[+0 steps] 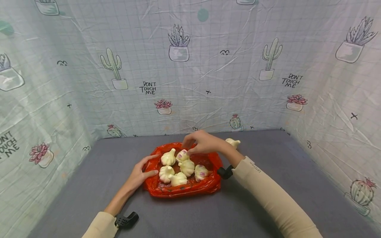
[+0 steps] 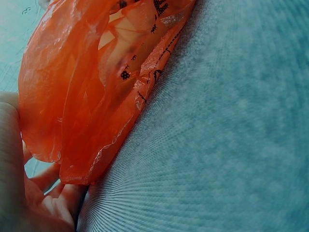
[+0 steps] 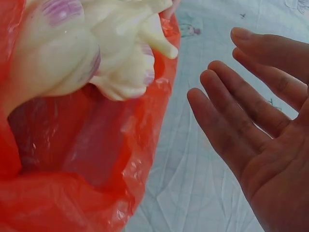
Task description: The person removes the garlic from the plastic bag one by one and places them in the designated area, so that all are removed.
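A red plastic bag (image 1: 181,191), its mouth spread wide, stands on the table with several garlic bulbs (image 1: 187,168) inside. Some bulbs have purple patches. At the bag's left side, my left hand (image 1: 137,173) holds the rim, its thumb over the edge; the left wrist view shows more fingers behind the red plastic (image 2: 72,96). My right hand (image 1: 205,142) hovers over the far rim, close to a purple-marked bulb (image 1: 182,155). The right wrist view shows the fingers (image 3: 231,108) extended, apart from the garlic (image 3: 63,53) and holding nothing.
One more garlic bulb (image 1: 233,142) lies on the grey table (image 1: 253,205) beyond the right forearm, partly hidden by it. A cloth backdrop (image 1: 190,82) printed with cacti encloses the table at the back and both sides.
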Demonstrator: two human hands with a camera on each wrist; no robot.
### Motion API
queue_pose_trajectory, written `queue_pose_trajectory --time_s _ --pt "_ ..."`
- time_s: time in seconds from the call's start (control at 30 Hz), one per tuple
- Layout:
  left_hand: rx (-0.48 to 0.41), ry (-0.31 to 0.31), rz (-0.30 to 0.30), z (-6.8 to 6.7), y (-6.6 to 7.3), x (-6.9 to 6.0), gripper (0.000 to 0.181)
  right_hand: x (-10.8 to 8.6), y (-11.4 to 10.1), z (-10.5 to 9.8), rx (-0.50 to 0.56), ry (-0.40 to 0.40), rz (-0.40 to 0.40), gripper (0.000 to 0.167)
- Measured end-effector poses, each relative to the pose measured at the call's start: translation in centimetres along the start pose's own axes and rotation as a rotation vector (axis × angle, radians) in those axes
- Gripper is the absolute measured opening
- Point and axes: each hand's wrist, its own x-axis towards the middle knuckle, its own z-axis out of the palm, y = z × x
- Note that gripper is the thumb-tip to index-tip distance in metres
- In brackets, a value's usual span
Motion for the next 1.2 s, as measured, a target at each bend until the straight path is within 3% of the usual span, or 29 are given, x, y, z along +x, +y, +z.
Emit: queue_pose_trajectory --time_s 0.6,0.87,1.2 --pt "-0.023 0.001 -0.019 -0.2 0.3 -0.2 0.062 2.3 -0.3 2.3 -0.04 -0.173 0.006 0.027" --pt "-0.029 -0.004 -0.024 -0.1 0.3 -0.3 0.06 2.5 -0.7 2.6 -0.088 -0.201 -0.011 0.025" --pt "-0.039 -0.002 -0.036 0.1 0.3 -0.2 0.059 2.5 -0.6 2.8 -0.091 -0.222 0.033 0.026"
